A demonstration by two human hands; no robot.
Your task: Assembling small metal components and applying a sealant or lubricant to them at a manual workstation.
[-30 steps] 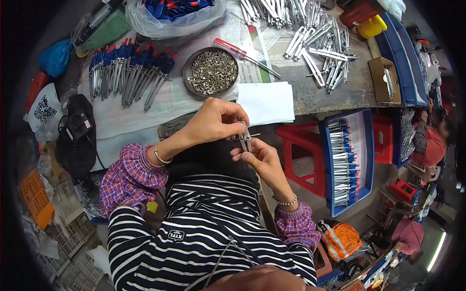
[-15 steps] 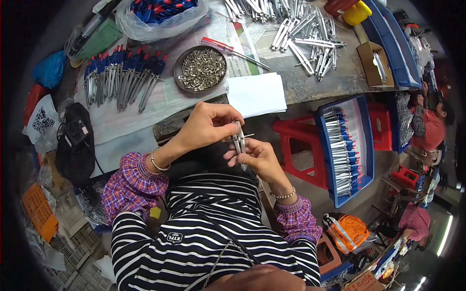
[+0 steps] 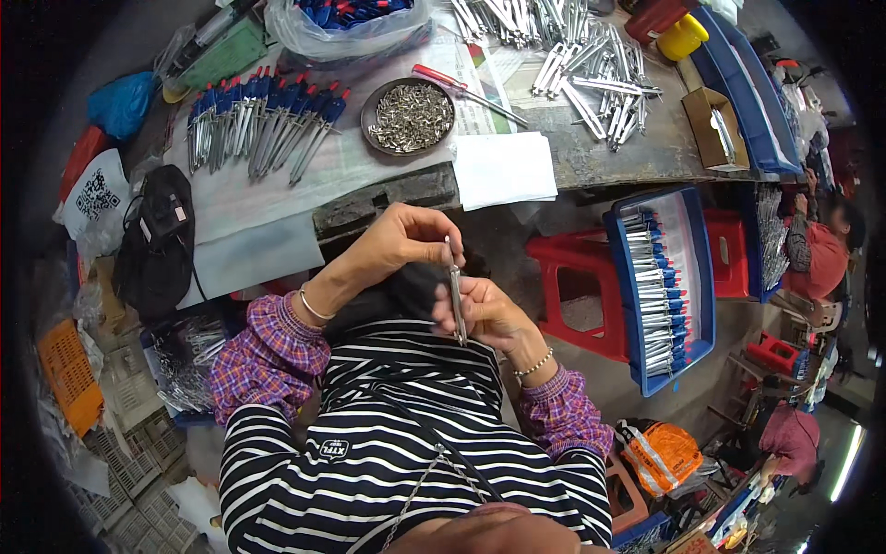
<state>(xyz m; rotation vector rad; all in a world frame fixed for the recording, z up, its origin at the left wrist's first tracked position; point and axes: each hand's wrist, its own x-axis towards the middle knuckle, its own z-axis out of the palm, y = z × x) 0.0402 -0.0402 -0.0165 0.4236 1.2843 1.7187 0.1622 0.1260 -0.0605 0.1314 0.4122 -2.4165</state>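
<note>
A slim, silver metal piece [image 3: 458, 309] hangs upright in front of my striped top. My left hand [image 3: 406, 235] pinches its upper end between thumb and fingers. Lower down, the fingers of my right hand [image 3: 494, 314] are bent around its side; they are partly smeared by motion. Whether the piece has one part or more cannot be told at this angle. Beyond my hands, a round bowl [image 3: 369, 137] full of small metal rivets [image 3: 409, 117] stands on the table, with a white sheet stack [image 3: 504, 171] beside it.
A red-handled screwdriver [image 3: 461, 88] lies behind the sheets. Blue-and-red-tipped metal pieces [image 3: 263, 125] are fanned out at left; loose silver parts [image 3: 595, 83] lie at far right. A blue tray [image 3: 699, 277] of similar pieces stands right, by a red stool [image 3: 577, 263]. Co-workers [image 3: 817, 254] sit beyond.
The metal piece has turned from showing a forked, wider side to a narrow edge. My right hand has shifted slightly down. The whole view has swung a little, moving the tabletop things rightward and up.
</note>
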